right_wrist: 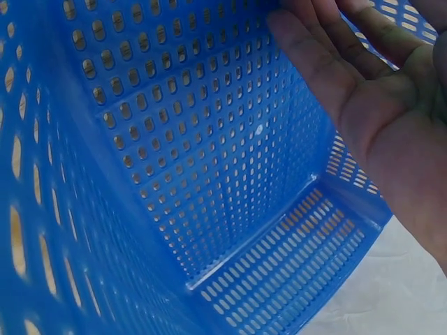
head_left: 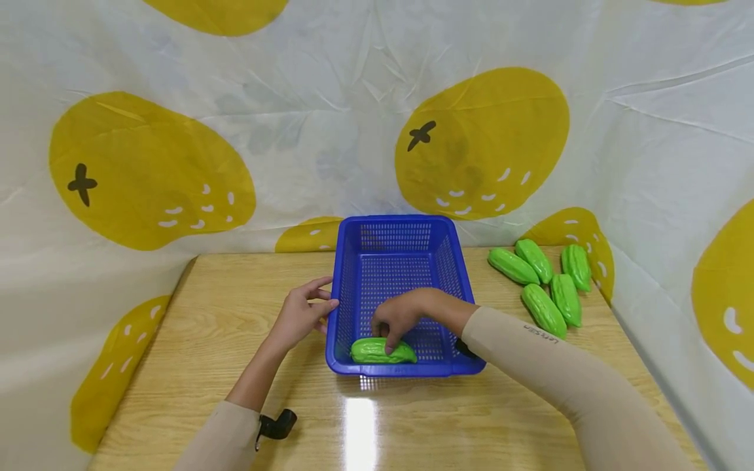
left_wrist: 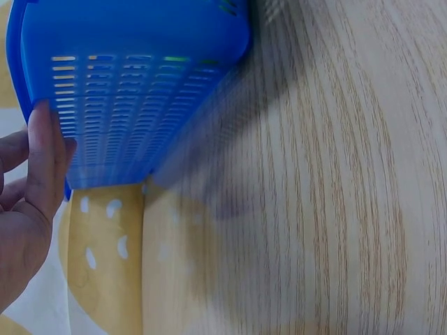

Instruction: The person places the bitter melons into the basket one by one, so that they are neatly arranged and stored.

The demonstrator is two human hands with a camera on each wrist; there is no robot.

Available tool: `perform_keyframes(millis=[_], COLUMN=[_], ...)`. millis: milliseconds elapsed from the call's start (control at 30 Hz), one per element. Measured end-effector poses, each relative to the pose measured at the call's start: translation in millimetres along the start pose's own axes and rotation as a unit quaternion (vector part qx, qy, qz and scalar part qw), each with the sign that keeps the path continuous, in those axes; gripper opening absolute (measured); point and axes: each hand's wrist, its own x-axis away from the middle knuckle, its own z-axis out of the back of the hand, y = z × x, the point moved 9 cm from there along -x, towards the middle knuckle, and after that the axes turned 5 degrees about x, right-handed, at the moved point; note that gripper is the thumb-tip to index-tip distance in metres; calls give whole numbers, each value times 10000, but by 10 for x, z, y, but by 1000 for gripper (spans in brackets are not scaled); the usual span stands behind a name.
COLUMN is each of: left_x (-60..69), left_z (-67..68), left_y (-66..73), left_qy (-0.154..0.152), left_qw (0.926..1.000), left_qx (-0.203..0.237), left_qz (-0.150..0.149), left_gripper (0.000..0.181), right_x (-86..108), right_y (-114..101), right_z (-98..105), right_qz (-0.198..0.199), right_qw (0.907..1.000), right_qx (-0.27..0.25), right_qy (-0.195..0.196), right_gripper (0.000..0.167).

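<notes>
A blue perforated plastic basket (head_left: 332,340) stands on the wooden table. A green bitter melon (head_left: 371,351) lies along its near wall, inside. My right hand (head_left: 403,314) reaches down into the basket and holds this melon, the thumb over its top and the fingers bent at its far side. In the right wrist view, the right hand (right_wrist: 377,98) hides the melon. My left hand (head_left: 300,314) holds the basket's left rim, with the thumb tip on the rim and fingers against the outside wall, as the left wrist view also shows.
Several more green bitter melons (head_left: 543,310) lie grouped on the table (head_left: 247,288) at the back right. A white curtain (head_left: 330,131) with a yellow fruit print hangs behind and along both sides. A dark wrist camera (head_left: 279,424) juts from the left sleeve.
</notes>
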Motion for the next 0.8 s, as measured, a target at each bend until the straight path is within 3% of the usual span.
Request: perform_keyframes(millis=[167,500,800], left_x=[1,2,18], left_z=[-5,3,-2], left_y=[2,0,18], left_qy=[0,-6,-6], left_qw=[10000,10000,9999], left_qx=[-32,-48,-130], left_qz=[-5,-21,-51], left_gripper=[56,56,56], right_x=[21,72,273], right_y=[48,62,90], right_z=[9,63,298], right_qz=[-106,-207,-173], right_qw=[9999,9996,9978], right_qx=[-99,-185,-357], right_qy=[55,111,532], right_gripper=[39,44,47])
